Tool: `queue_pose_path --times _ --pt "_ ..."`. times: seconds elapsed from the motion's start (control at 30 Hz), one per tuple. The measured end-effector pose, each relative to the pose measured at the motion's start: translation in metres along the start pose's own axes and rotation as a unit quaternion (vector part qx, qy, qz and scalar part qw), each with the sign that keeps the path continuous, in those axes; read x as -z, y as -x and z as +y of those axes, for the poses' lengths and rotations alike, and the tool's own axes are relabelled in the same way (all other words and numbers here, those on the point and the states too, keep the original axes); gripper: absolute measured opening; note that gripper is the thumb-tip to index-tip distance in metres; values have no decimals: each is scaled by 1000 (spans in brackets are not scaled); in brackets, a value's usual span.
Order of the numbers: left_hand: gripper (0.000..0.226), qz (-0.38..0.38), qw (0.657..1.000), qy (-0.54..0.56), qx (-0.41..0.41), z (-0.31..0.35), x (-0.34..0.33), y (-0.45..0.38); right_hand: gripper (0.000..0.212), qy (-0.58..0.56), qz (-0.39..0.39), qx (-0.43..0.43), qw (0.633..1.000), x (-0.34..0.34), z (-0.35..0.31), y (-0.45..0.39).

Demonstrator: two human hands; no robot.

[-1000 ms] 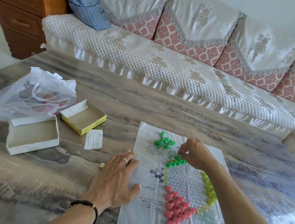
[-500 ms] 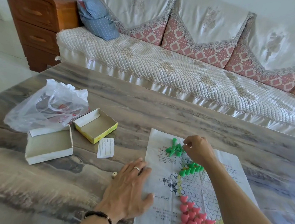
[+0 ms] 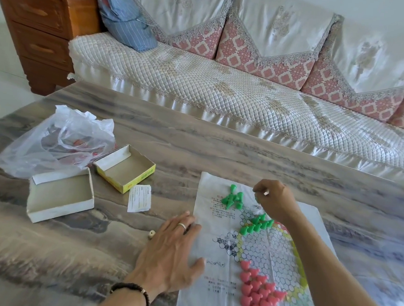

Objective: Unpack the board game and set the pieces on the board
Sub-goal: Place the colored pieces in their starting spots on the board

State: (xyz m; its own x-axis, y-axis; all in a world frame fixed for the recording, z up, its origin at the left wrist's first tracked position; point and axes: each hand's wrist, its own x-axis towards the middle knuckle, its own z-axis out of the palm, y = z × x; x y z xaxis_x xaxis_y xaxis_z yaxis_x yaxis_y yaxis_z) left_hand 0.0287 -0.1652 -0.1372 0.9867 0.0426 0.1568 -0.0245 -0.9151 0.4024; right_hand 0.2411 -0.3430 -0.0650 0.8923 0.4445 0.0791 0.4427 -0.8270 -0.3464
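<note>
The paper board (image 3: pixel 215 247) lies flat on the table in front of me. A loose pile of green pieces (image 3: pixel 232 198) sits at its far left corner. More green pieces (image 3: pixel 257 223) stand in a cluster on the printed grid, and several pink pieces (image 3: pixel 257 295) fill the near point. My right hand (image 3: pixel 276 199) hovers just right of the loose pile, its fingers curled, with what looks like a green piece pinched under the fingertips. My left hand (image 3: pixel 171 254) rests flat on the table with fingers spread, its fingertips on the board's left edge.
A small die (image 3: pixel 151 234) lies by my left hand. Left of the board are a folded leaflet (image 3: pixel 139 198), an open yellow box (image 3: pixel 125 167), an open white box (image 3: pixel 59 196) and a clear plastic bag (image 3: pixel 57 141). A sofa (image 3: pixel 224 96) runs behind the table.
My right hand left the standing green cluster and moved up beside the loose green pile. The view shifted, so everything sits further right. My left hand stayed flat.
</note>
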Motion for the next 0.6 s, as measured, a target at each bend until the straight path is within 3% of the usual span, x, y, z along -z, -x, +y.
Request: queue_pose_path --times 0.17,0.6 --pt "71 6 1000 3 -2 -1 -1 0 7 -17 7 17 1000 21 -8 14" --pt "69 17 1000 6 -9 -1 -1 -1 17 89 -106 56 989 19 -13 29"
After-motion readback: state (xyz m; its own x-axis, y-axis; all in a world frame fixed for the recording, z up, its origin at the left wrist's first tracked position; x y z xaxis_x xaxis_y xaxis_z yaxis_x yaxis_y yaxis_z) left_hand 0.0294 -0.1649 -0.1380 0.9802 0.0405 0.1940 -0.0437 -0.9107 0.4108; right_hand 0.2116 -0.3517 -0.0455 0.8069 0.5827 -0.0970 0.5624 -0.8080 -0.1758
